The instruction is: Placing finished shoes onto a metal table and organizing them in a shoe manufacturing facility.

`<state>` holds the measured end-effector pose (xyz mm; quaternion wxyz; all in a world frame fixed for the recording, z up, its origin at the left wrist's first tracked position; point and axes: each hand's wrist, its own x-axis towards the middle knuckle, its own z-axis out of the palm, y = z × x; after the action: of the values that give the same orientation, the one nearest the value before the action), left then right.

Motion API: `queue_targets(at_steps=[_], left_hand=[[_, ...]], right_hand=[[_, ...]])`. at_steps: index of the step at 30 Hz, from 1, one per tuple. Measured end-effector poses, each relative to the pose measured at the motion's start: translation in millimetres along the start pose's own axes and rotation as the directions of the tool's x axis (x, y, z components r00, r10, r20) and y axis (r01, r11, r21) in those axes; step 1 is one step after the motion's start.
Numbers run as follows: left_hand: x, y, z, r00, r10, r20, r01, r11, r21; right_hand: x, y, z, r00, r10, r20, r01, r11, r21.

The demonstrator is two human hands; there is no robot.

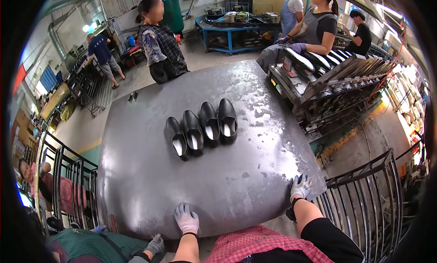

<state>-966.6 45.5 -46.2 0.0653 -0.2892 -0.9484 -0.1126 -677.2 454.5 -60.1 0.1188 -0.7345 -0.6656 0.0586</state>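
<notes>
Several black slip-on shoes (201,131) stand side by side in a slanting row on the grey metal tabletop (218,176), toes pointing away from me and pale insoles showing. In a light striped glove, my left hand (186,219) lies flat on the near edge of the table, fingers stretched out. My right hand (301,186), gloved in white and grey, rests at the table's near right corner with its fingers extended. Neither hand holds anything, and both are well apart from the shoes.
Beside me on the left, a co-worker's gloved hand (155,245) is by the table edge. A person in a checked apron (166,53) stands at the far edge. Racks with metal bars (364,204) flank the table; a shoe-laden rack (318,76) stands far right.
</notes>
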Motion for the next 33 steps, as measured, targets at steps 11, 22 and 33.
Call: queue_targets(at_steps=[11,22,33], left_hand=[[0.2,-3.1,1.8,1.0,0.02,0.024,-0.019,1.0,-0.018],[0.2,0.3,-0.5,0.999,0.007,0.045,-0.007,1.0,0.009],[0.9,-2.0,-0.6,0.999,0.014,0.048,-0.015,1.0,0.022]], right_hand=[[3.5,6.2,11.8,1.0,0.002,-0.015,-0.002,1.0,0.011],[1.9,6.3,8.8,1.0,-0.001,-0.006,0.001,1.0,0.028],[0.8,6.9,7.8,0.996,-0.06,-0.068,0.065,0.995,0.072]])
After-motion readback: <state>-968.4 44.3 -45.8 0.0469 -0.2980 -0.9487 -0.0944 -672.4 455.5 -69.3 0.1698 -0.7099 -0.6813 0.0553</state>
